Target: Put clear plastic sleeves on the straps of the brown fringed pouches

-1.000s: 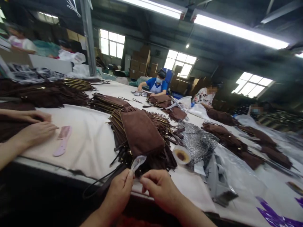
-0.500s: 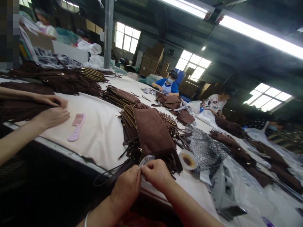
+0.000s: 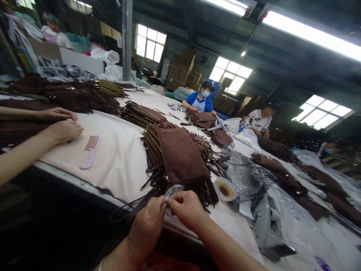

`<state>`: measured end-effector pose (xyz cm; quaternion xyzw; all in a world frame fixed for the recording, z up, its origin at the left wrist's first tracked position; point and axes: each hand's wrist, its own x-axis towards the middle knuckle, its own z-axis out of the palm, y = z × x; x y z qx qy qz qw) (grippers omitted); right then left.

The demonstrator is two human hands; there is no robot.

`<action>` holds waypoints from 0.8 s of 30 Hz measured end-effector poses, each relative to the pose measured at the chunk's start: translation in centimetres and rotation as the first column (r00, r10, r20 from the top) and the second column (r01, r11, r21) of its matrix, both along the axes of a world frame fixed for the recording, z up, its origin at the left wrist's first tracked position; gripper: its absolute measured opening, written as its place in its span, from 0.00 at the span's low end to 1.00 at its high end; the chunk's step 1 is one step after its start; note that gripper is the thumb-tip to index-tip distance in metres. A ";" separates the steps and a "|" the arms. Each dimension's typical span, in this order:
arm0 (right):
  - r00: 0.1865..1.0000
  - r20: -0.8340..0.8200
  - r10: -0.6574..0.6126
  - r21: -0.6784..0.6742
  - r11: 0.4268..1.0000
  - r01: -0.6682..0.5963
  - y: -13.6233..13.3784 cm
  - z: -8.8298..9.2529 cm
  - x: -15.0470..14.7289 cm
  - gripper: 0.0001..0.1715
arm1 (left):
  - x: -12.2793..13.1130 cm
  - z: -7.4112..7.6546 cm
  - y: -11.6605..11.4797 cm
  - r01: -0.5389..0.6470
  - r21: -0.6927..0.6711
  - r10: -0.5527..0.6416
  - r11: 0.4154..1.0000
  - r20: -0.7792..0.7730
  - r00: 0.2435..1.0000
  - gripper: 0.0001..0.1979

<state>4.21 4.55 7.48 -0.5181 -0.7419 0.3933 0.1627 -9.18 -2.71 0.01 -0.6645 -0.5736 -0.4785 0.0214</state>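
Between the fingertips of both hands is a small piece of clear plastic film (image 3: 174,191), its loose end standing up. My left hand (image 3: 149,222) pinches it from the left, fingers curled in. My right hand (image 3: 186,207) pinches it from the right with thumb and forefinger. What lies deeper inside the fingers is hidden. Just beyond the hands lies a stack of brown fringed pouches (image 3: 183,156) with gold zips and wrist straps. A thin dark cord (image 3: 120,214) hangs over the table edge left of my left hand.
Right of the stack stand a white dish with brown residue (image 3: 225,189), grey patterned cloth (image 3: 245,177) and an iron (image 3: 272,229). At left, a co-worker's hands (image 3: 63,124) rest near a pink comb (image 3: 91,152). More brown pouches (image 3: 81,96) lie behind; other people sit across the table (image 3: 118,139).
My hands have shifted slightly left, and more of the plastic film shows above the fingertips. The co-worker's hands at left have moved a little.
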 end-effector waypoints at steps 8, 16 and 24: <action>0.950 -0.254 -0.180 -0.219 0.968 0.125 -1.1 -2.0 1.0 0.12 | 0.8 2.7 0.3 0.222 -0.394 0.061 0.892 0.592 0.803 0.10; 0.919 -0.368 -0.144 -0.149 0.984 0.094 -1.7 -2.5 1.4 0.10 | 1.6 3.5 0.1 0.654 -0.297 0.327 0.696 0.942 0.080 0.18; 0.889 -0.410 -0.202 -0.306 0.949 0.075 -1.4 -2.1 1.1 0.07 | 1.8 3.6 -0.3 0.775 -0.160 0.503 0.611 0.835 -0.224 0.13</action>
